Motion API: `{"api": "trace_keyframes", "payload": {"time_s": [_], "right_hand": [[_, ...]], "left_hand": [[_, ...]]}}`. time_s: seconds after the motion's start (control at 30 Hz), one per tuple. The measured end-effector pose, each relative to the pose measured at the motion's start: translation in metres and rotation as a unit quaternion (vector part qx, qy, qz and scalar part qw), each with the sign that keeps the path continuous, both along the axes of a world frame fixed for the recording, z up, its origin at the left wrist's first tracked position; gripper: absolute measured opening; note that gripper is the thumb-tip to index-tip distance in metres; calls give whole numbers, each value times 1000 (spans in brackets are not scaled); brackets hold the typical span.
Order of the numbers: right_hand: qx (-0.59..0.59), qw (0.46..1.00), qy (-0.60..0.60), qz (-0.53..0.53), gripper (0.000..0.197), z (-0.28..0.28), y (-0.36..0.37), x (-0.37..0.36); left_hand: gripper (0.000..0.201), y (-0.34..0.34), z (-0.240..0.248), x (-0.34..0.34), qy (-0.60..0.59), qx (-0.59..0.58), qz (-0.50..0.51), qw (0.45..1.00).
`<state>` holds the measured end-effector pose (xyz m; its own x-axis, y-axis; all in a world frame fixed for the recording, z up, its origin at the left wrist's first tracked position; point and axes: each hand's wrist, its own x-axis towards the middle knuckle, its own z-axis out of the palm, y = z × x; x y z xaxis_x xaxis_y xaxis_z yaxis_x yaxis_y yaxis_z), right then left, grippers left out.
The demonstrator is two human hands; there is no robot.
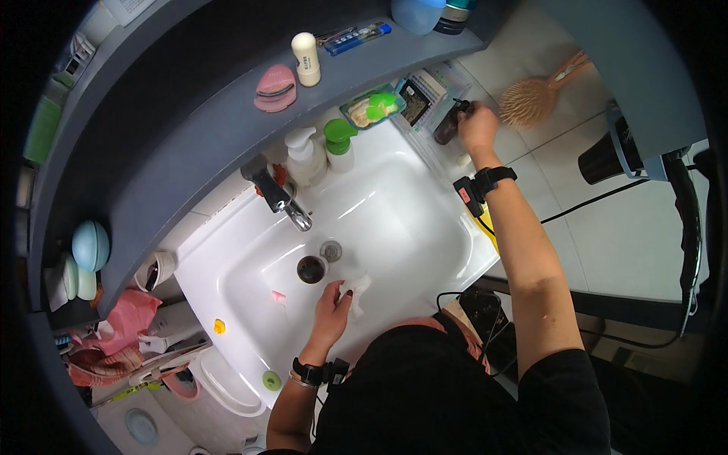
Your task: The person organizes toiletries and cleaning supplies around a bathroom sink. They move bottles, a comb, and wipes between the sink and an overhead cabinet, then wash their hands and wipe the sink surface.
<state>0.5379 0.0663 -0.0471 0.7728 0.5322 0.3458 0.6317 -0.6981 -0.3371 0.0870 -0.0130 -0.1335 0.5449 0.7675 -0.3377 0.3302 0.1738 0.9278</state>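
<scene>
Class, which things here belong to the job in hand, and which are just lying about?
Job in hand:
White tissue, in the left hand
Dark bottle, in the right hand
Round dark item in the sink, probably

Lying about:
Pink hair clip
Hairbrush
Small yellow thing

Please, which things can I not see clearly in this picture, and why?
All in the head view:
Brown bottle: partly hidden by the right hand.
White tissue: partly hidden by the left hand.
Blue container: cut off by the upper edge.
Cup: contents too dark to identify.
</scene>
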Motion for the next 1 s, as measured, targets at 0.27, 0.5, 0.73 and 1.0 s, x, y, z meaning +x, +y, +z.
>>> {"api": "trace_keyframes", "payload": {"time_s": [0.27,0.5,0.73,1.0], "right_hand": [[191,977,-23,97,27,20,-36,-79],[-70,825,325,457,56,-48,-49,-277],[-187,788,164,564,22,-99,-34,-332],[-82,853,221,465,19,-98,-56,-255]], "left_hand": [[27,-10,-15,-26,76,-53,-13,996],[28,-19,-26,-50,141,-50,-20,989],[25,-24,-33,-59,119,-18,17,993],[28,-27,-39,-50,100,-61,18,993]]}}
